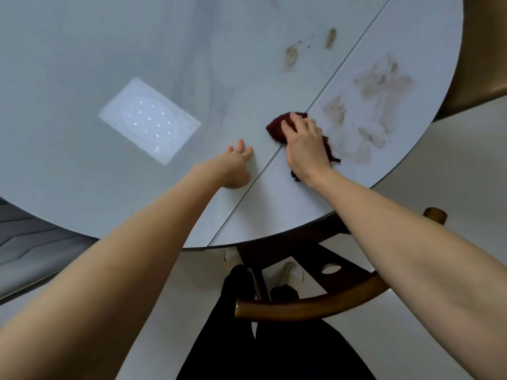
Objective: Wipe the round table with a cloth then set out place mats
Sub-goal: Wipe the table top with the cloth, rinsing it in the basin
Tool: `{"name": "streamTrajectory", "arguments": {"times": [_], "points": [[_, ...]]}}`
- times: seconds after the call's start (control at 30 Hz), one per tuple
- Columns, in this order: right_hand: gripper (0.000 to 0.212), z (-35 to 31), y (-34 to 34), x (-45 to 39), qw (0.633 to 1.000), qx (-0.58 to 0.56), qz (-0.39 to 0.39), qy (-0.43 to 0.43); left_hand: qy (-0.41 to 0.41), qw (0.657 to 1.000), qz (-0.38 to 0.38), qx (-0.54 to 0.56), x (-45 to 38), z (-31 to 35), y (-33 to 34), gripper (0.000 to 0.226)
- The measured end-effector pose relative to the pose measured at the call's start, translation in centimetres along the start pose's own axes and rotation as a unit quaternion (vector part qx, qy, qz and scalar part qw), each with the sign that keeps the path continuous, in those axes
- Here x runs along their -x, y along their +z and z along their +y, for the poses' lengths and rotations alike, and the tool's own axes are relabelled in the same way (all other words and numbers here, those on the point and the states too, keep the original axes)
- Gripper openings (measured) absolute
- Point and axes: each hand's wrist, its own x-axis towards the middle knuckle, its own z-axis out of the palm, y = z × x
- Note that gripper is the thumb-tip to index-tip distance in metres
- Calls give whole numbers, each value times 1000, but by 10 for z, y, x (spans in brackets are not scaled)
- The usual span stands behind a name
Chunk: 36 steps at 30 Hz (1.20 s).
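Observation:
The round table [137,50] has a pale glossy top with a straight seam running across its right part. A dark red cloth [278,127] lies bunched on the table at the seam, and my right hand [306,144] grips it from above. Brown smears of dirt [384,89] spread to the right of the cloth, with smaller spots [292,54] further back. My left hand [236,165] rests flat on the table just left of the seam, fingers straight. No place mats are in view.
A wooden chair [315,305] with a curved back stands between me and the table's near edge. Another brown chair [482,64] sits at the far right. A ceiling light reflects on the tabletop [149,120]. Pale floor lies below.

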Motion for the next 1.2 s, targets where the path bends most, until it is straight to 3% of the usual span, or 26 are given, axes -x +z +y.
{"name": "streamTrajectory", "arguments": {"times": [0.03, 0.13, 0.17, 0.27, 0.33, 0.47, 0.6, 0.7, 0.83, 0.93, 1.03, 1.1, 1.17, 1.2], "points": [[50, -6, -1, 3, 1000, -12, -22, -14, -5, 1000, -10, -19, 2, 0, -6, 62], [43, -4, -7, 34, 979, -95, -53, -172, -6, 998, 38, -43, 0, 3, -27, 44], [41, 10, -14, 40, 978, -128, -42, -162, -2, 997, 70, -41, -2, 9, -37, 44], [42, 60, -45, 26, 974, -219, 63, 1, 35, 990, 139, -9, -13, 34, -56, 46], [42, 107, -66, 5, 973, -201, 104, 50, 69, 984, 166, 17, -29, 62, -68, 48], [43, 205, -82, -42, 986, -101, 108, 74, 102, 978, 175, 47, -69, 112, -84, 57], [45, 277, -85, -97, 988, -71, 103, 89, 81, 977, 184, 74, -113, 148, -97, 62], [49, 307, -64, -130, 991, -42, 66, 111, 68, 979, 185, 61, -144, 165, -111, 62], [58, 316, -45, -174, 976, -42, 90, 192, 57, 977, 201, 38, -172, 181, -127, 53], [63, 310, -39, -171, 990, -47, 64, 119, 36, 976, 212, 27, -178, 184, -123, 50], [63, 297, -22, -113, 993, -76, 40, -80, 29, 978, 204, 18, -177, 190, -117, 55], [64, 303, -18, -92, 981, -76, -17, -180, 17, 981, 194, 11, -177, 192, -117, 58], [66, 320, -26, -109, 974, -69, -35, -212, 13, 982, 189, -3, -177, 195, -120, 57], [67, 329, -31, -124, 980, -73, -21, -186, 10, 982, 189, -8, -177, 196, -122, 55]]}}
